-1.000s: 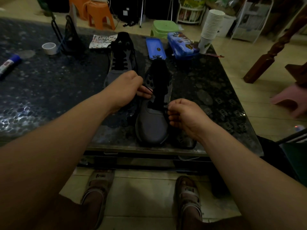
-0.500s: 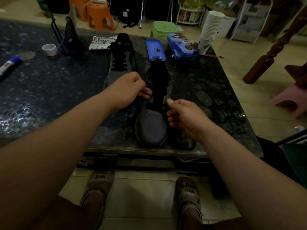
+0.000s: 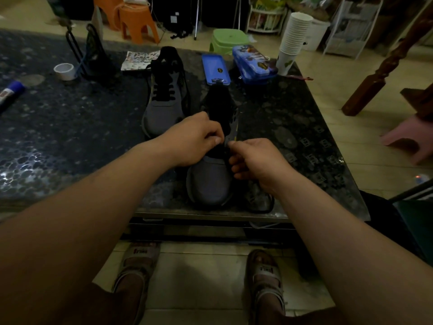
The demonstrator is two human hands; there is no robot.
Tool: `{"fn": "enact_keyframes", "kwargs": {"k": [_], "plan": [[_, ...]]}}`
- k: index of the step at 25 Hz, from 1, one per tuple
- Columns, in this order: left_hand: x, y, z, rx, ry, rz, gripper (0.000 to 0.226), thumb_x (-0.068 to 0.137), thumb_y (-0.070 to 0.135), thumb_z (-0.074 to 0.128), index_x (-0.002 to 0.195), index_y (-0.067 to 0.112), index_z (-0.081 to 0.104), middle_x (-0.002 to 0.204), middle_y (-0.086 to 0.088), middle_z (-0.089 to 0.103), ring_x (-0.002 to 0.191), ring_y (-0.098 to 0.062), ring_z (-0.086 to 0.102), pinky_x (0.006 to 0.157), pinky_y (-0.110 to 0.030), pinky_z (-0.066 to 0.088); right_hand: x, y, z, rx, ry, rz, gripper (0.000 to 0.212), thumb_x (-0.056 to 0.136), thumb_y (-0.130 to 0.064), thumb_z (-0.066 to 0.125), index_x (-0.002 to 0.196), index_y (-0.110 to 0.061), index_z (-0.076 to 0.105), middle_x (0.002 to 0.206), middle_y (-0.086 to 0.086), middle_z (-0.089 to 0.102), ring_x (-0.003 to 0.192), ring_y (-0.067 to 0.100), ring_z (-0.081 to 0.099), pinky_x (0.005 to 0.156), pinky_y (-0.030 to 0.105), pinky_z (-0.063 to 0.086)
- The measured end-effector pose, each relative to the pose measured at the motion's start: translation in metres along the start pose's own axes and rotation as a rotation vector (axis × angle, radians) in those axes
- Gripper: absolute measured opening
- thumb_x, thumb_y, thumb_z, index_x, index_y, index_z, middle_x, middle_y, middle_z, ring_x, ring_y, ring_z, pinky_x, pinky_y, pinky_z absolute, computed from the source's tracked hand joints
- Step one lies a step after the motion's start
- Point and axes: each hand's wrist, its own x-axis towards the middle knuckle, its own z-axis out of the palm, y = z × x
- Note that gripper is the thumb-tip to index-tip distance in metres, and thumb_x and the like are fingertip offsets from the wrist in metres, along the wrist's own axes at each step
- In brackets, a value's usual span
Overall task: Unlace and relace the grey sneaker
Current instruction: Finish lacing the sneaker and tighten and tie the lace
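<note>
The grey sneaker [image 3: 209,181] lies on the dark table, toe toward me, its black tongue pointing away. My left hand [image 3: 192,139] hovers over the lower eyelets with curled fingers, thumb and forefinger pinching the black lace. My right hand [image 3: 255,160] meets it from the right side, fingertips pinching the lace at the sneaker's right eyelet row. The two hands almost touch. A loose stretch of black lace [image 3: 261,204] lies on the table under my right wrist. The eyelets under the hands are hidden.
A second grey sneaker [image 3: 164,102], laced, stands just left and behind. Farther back are a blue lid [image 3: 216,69], a blue tin case [image 3: 254,64], stacked paper cups [image 3: 293,41], a tape roll [image 3: 63,71] and a glue stick [image 3: 10,92]. The table edge [image 3: 210,215] is close below the toe.
My hands have come together over the sneaker's lower eyelets: the left moved right and toward me, the right moved left and away from me. The sneaker stayed in place.
</note>
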Motion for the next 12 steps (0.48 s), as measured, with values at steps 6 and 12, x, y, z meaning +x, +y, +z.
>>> {"fn": "enact_keyframes", "kwargs": {"k": [6,12], "plan": [[0.004,0.004,0.004,0.075,-0.063,-0.084,0.015,0.094,0.040,0.070,0.090,0.048,0.057,0.094,0.012,0.042,0.092,-0.019,0.052,0.095,-0.054,0.049,-0.001,-0.002,0.001,0.021,-0.015,0.002,0.020,0.099,-0.017,0.058,0.080,-0.013,0.063,0.062,0.000,0.055,0.053,0.013,0.051,0.047,0.022,0.047],[0.004,0.007,0.007,-0.158,-0.126,-0.159,0.019,0.102,0.036,0.060,0.084,0.043,0.062,0.106,-0.001,0.047,0.103,-0.024,0.053,0.098,-0.043,0.046,0.002,-0.001,-0.009,0.217,-0.156,0.225,0.024,0.101,-0.019,0.050,0.079,-0.018,0.057,0.058,-0.003,0.050,0.049,0.011,0.048,0.046,0.022,0.046]]}}
